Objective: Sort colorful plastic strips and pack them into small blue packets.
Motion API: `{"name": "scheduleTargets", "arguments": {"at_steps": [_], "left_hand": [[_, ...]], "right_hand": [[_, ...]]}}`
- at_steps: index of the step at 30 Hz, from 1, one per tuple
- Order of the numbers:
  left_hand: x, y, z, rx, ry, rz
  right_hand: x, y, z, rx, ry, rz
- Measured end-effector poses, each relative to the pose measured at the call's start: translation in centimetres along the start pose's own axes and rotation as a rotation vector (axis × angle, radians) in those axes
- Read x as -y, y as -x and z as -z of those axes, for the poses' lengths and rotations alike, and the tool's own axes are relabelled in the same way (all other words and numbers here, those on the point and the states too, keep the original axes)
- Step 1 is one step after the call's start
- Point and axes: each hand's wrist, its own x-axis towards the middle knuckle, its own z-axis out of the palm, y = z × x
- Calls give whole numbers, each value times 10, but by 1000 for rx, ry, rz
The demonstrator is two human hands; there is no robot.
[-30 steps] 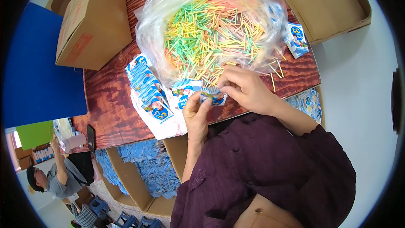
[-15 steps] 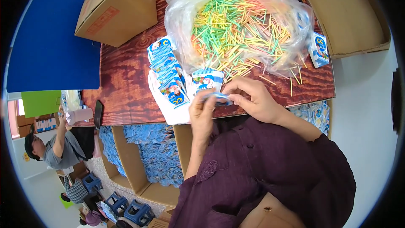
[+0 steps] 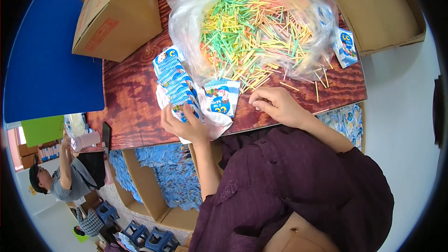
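My left hand (image 3: 187, 125) is at the near end of an overlapping row of small blue-and-white packets (image 3: 175, 81), its thumb and fingers around the nearest packet (image 3: 179, 111). The row lies on a white cloth (image 3: 215, 125). Right of it, a single blue-and-white packet (image 3: 222, 96) rests partly on the cloth. Curled closed, my right hand (image 3: 278, 107) hovers by the table's near edge; whether anything is in its fingers is hidden. Beyond both hands, a clear plastic bag (image 3: 184, 30) lies open around a heap of green, yellow and pink sticks (image 3: 249, 35).
Loose sticks (image 3: 289, 86) lie right of the bag, near another packet (image 3: 346, 49). Cardboard boxes (image 3: 119, 18) stand at the far left and far right. Below the table, cartons hold many blue packets (image 3: 175, 177). A co-worker (image 3: 70, 175) is at the left, near a phone (image 3: 106, 135).
My left hand has moved left from the packet both hands were handling to the near end of the row. My right hand stays near its place, apart from the left. The view has shifted slightly.
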Motion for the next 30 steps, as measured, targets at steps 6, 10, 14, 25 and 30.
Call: {"name": "scheduleTargets", "arguments": {"at_steps": [6,10,14,25,30], "left_hand": [[-36,16,-8,549,55,-158],[-33,31,-18,502,0,-68],[-32,35,-19,529,36,-45],[-25,40,-14,431,164,-18],[-65,24,10,249,119,-290]], "right_hand": [[1,-2,-3,-6,6,28],[5,-1,-3,-12,-7,40],[4,2,1,-28,5,32],[-5,3,-3,-101,-7,112],[-6,-12,-13,-84,-315,-19]]}}
